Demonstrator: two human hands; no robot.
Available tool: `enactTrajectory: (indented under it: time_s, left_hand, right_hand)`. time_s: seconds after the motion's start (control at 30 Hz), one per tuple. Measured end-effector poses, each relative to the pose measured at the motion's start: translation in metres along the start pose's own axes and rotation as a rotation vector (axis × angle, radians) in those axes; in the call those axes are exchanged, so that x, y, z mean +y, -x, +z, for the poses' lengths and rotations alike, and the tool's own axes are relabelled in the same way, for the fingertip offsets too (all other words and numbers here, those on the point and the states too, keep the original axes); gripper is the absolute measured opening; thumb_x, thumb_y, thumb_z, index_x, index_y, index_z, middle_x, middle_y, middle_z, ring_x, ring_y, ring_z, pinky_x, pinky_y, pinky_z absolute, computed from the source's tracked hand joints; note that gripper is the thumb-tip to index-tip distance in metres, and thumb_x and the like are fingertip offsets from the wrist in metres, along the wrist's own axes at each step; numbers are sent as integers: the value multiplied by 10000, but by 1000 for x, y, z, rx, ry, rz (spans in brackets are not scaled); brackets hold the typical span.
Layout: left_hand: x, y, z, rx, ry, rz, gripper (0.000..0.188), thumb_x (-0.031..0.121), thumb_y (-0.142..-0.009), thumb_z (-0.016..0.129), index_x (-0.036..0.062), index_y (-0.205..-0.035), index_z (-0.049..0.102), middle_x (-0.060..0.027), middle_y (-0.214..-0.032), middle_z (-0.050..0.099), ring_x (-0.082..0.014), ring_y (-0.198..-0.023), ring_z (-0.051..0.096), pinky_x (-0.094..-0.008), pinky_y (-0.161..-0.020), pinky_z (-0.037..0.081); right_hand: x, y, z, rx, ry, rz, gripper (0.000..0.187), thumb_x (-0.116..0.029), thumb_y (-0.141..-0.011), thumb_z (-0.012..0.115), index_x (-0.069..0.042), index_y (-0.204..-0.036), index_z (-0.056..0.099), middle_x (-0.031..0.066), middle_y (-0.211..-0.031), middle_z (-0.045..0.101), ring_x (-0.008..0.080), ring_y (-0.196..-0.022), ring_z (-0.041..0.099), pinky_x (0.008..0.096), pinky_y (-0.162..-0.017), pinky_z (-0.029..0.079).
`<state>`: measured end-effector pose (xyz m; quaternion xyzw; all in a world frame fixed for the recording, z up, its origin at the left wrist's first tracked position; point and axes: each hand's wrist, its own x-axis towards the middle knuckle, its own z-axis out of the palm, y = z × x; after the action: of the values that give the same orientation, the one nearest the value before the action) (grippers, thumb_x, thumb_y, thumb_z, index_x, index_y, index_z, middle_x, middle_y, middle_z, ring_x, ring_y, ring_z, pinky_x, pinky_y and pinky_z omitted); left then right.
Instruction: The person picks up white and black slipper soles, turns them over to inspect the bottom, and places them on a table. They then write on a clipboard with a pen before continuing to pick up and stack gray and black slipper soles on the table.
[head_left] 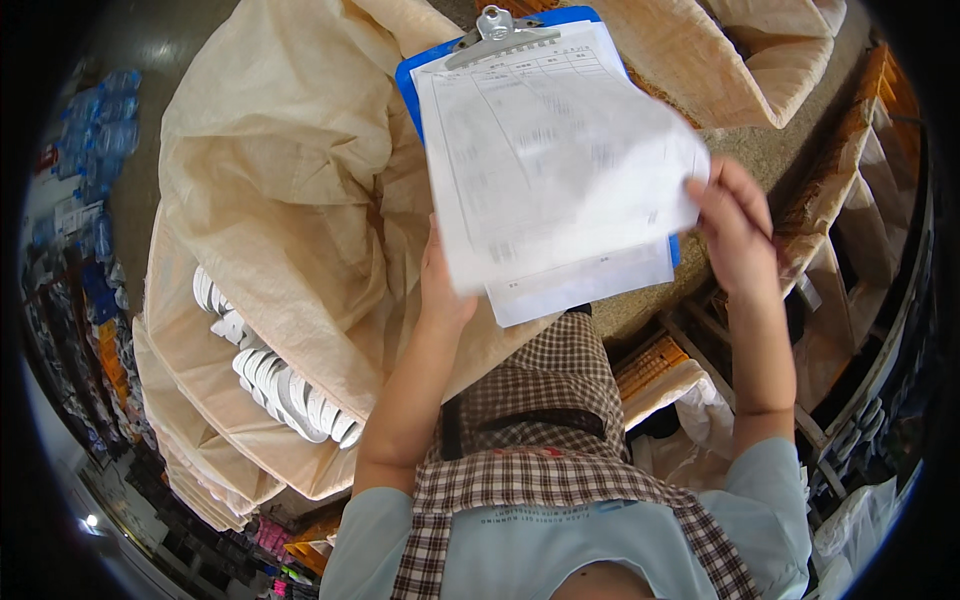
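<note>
A blue clipboard (408, 98) with a metal clip holds a stack of printed sheets in front of me. My left hand (443, 278) grips the clipboard's near left side, most of its fingers hidden under the papers. Between thumb and fingers, my right hand (735, 225) pinches the right edge of the top paper sheet (560, 170), which is lifted and curled. Below it, another sheet (590, 285) sticks out past the board's lower edge. The print is too blurred to make out.
A large beige cloth sack (280, 130) lies to the left, with several white shoe-like pieces (290, 395) showing in its folds. Another cloth-lined container (770, 75) stands at the far right. Orange crates (655, 365) line the right side. Blue-tinted water bottles (105, 120) are stacked far left.
</note>
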<state>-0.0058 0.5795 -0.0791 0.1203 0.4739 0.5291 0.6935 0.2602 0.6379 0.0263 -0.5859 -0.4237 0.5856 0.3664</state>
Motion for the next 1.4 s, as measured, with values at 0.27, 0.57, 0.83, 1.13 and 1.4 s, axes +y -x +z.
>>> enactTrajectory:
  time_s: [0.27, 0.57, 0.83, 1.13, 1.4]
  left_hand:
    - [0, 17, 0, -147, -19, -114, 528, 310, -961, 457, -13, -1353, 312, -135, -1334, 453, -228, -1200, 471, -362, -1000, 405]
    - [-2, 16, 18, -213, -148, -85, 555, -8, -831, 585, -25, -1321, 324, -136, -1268, 486, -209, -1142, 504, -348, -950, 442]
    - [-4, 4, 30, -223, -135, -44, 460, -39, -811, 566, -51, -1237, 393, -146, -1192, 534, -193, -1077, 545, -332, -909, 469]
    - [-3, 0, 14, -245, -113, -73, 536, 79, -821, 665, -34, -1257, 374, -151, -1215, 523, -205, -1087, 544, -337, -920, 468]
    - [-15, -2, 3, -288, 95, -71, 631, 325, -855, 665, 0, -1302, 359, -128, -1247, 509, -198, -1116, 523, -341, -934, 455]
  right_hand:
    - [45, 56, -10, 420, 360, -163, 187, -164, -941, 504, -23, -828, 552, 56, -744, 610, 107, -738, 564, 247, -669, 426]
    - [64, 20, 50, -141, -435, -462, 382, -331, -994, 357, 5, -885, 503, 101, -696, 555, 187, -641, 539, 290, -634, 438]
    - [73, -3, 87, -44, -189, -57, 307, -269, -940, 540, -2, -790, 565, 113, -719, 639, 122, -581, 524, 232, -564, 431]
    - [49, -21, -2, -135, 1050, -648, 571, -382, -667, 746, -94, -1125, 563, 96, -1244, 577, 335, -1215, 444, 463, -1014, 325]
    - [62, -41, -14, -108, 1143, -680, 428, -354, -703, 728, -95, -1021, 605, 77, -1221, 583, 296, -1054, 505, 419, -919, 388]
